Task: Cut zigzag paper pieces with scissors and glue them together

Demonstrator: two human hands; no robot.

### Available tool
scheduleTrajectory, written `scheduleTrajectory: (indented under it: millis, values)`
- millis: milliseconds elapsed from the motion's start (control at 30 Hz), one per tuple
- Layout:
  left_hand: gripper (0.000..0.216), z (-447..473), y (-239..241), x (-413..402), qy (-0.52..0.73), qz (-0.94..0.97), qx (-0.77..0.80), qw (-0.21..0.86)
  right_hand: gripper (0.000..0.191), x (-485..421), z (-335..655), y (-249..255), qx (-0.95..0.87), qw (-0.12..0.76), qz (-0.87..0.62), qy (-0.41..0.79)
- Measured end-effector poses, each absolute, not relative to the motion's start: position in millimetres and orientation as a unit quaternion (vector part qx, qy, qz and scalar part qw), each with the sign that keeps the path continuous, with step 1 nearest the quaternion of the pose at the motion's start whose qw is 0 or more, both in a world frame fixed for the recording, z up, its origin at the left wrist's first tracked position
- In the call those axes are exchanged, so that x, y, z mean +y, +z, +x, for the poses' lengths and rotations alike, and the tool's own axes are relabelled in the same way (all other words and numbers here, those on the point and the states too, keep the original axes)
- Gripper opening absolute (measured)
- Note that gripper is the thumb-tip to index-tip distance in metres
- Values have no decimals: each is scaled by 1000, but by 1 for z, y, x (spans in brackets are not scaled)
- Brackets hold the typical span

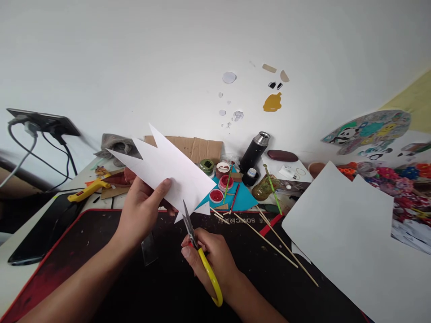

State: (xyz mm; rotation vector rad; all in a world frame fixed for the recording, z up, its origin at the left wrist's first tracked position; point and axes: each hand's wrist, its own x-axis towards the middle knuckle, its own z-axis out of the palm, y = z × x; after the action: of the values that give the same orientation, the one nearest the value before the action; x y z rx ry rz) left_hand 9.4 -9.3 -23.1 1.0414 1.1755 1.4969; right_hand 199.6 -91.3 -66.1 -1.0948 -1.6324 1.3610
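My left hand (143, 208) grips a white paper strip (164, 170) with pointed zigzag ends, held up above the black desk mat (84, 251). Its thumb lies on top of the paper. My right hand (212, 258) is closed on yellow-handled scissors (202, 255). The scissor blades point up and touch the strip's near notched edge, between two small paper points.
A large white sheet (353, 237) lies at the right. Thin wooden sticks (276, 244), small paint pots (220, 179), a blue card (244, 197), a black flask (254, 152) and a yellow glue gun (88, 190) crowd the back. A dark phone (40, 233) lies at left.
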Motion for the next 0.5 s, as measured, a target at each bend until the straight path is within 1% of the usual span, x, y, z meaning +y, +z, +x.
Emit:
scheduleTrajectory:
  millis: [133, 333, 500]
  values:
    - [30, 8, -21, -11, 604, 433, 487, 458, 22, -91, 199, -63, -646, 372, -427, 512]
    - [28, 7, -18, -11, 625, 420, 477, 454, 26, -92, 200, -63, -643, 367, -426, 520]
    - [27, 9, -17, -10, 620, 422, 482, 453, 26, -91, 201, -61, -644, 366, -428, 518]
